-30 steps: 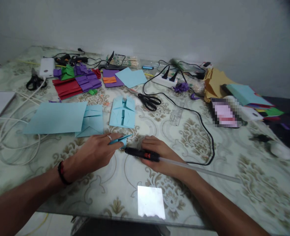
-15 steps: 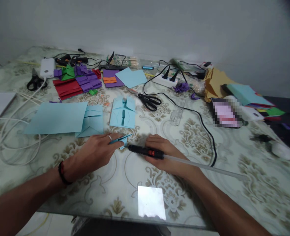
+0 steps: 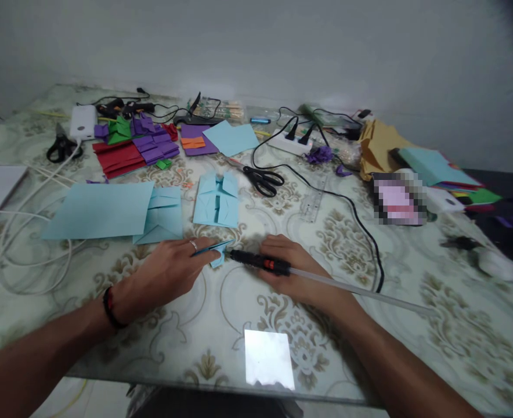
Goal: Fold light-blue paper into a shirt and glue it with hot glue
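To the left of the folded blue panel (image 3: 204, 206), a flat blue sheet (image 3: 100, 210) is laid partly over a second folded piece (image 3: 165, 217). On the near side of the panel, to its left, the left hand (image 3: 176, 264) is seen, its thumb and fingers closed on a small blue paper piece (image 3: 218, 259). This piece is held just nearer than the panel, its long folded edge pointed rightward and slightly away from the body. From the near right of the panel, a black glue gun (image 3: 256, 262) is aimed leftward, its nozzle held just beside the small piece; whether the two touch cannot be told. The gun is gripped in the right hand (image 3: 295, 255), but whether the trigger is pressed cannot be seen. The small piece is nearer to the left hand, by which it is pinched, and is placed left of the right hand. Beyond the panel, wooden sticks (image 3: 227, 109) are enclosed in clear wrapping. Beyond the panel to its right, black plugs (image 3: 291, 133) are seated in a white power strip (image 3: 281, 142); farther right, whether anything is held in the crumpled gold-brown paper (image 3: 382, 145) cannot be made out.
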The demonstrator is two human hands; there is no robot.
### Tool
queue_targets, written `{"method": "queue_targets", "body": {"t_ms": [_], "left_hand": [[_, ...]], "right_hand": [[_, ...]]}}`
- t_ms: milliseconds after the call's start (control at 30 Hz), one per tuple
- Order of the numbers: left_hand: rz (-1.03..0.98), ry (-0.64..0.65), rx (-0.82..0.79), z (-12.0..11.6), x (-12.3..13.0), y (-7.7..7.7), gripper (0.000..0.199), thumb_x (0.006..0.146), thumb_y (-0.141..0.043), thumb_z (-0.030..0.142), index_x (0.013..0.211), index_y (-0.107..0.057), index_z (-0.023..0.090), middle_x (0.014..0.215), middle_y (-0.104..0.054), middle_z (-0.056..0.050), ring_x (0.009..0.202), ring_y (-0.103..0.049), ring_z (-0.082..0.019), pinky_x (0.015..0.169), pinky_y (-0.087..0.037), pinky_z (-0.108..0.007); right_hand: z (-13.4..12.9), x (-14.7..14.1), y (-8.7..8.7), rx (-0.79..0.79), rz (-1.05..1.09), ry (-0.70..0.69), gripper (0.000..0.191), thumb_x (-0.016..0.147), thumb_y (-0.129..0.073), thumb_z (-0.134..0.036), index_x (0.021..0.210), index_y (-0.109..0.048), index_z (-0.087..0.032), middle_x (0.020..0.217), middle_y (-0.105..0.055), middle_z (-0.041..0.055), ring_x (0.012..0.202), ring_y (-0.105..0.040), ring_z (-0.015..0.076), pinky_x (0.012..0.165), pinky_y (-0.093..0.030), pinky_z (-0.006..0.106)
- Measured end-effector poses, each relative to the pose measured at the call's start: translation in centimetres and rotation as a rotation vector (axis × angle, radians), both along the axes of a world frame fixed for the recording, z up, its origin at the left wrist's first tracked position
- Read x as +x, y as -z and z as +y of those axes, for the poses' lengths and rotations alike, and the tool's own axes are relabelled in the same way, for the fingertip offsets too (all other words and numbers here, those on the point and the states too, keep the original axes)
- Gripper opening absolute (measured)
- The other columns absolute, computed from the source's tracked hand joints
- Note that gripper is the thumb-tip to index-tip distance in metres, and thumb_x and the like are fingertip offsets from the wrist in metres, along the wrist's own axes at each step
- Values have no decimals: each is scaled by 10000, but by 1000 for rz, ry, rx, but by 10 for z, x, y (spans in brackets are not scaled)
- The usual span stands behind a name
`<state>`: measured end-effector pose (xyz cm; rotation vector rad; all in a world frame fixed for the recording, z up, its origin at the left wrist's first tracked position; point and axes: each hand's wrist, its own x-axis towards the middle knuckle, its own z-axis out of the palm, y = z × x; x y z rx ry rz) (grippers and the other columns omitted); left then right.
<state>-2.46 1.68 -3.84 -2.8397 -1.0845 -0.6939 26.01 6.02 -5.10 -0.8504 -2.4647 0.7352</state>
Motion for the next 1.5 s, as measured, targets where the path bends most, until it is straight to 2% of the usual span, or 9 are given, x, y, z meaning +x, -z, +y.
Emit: {"method": "queue_targets", "body": {"t_ms": [200, 467, 767, 1033, 1233, 1500], "left_hand": [[21, -13, -48, -1, 1, -4, 371, 949, -433, -14, 1153, -686, 166, 1216, -774, -79, 1043, -770, -210, 858, -653, -323], [49, -33, -58, -3, 1, -2, 387, 944, -448, -12, 1224, -642, 172, 1240, -760, -83, 1013, -770, -205, 844, -650, -329], [61, -59, -102, -3, 1, -3, 406, 963, -450, 1, 1289, -625, 169, 1270, -756, -80, 980, -780, -213, 843, -660, -352], [74, -67, -163, -5, 2, -9, 393, 988, -466, -8, 1313, -610, 160, 1338, -734, -91, 1122, -756, -233, 947, -651, -375], [37, -48, -118, -3, 2, -5, 389, 976, -452, 2, 1283, -619, 172, 1281, -754, -82, 1038, -775, -221, 870, -671, -366], [53, -60, -144, -4, 2, -8, 385, 976, -472, -4, 1286, -620, 172, 1299, -749, -76, 1065, -771, -218, 886, -664, -366]], "right_hand": [[0, -1, 1, -5, -16, 64, 260, 885, -620, -179, 677, -474, -230, 671, -523, -4, 659, -499, 184, 677, -385, 328], [0, -1, -1, -3, -43, 85, 244, 872, -641, -153, 684, -504, -226, 681, -548, 2, 682, -525, 194, 685, -396, 332], [-5, -6, -1, -9, -29, 46, 226, 881, -644, -169, 705, -511, -220, 704, -559, 4, 699, -530, 190, 708, -394, 331], [-11, -14, -3, 19, -72, 16, 238, 886, -640, -198, 706, -487, -226, 731, -594, 29, 734, -556, 214, 724, -390, 346], [-14, -18, -1, 37, -62, 5, 209, 881, -629, -199, 720, -498, -226, 750, -623, 38, 760, -581, 224, 741, -382, 349], [-14, -16, 0, 36, -70, 1, 199, 866, -630, -199, 730, -488, -224, 762, -625, 38, 777, -585, 225, 752, -380, 354]]}}
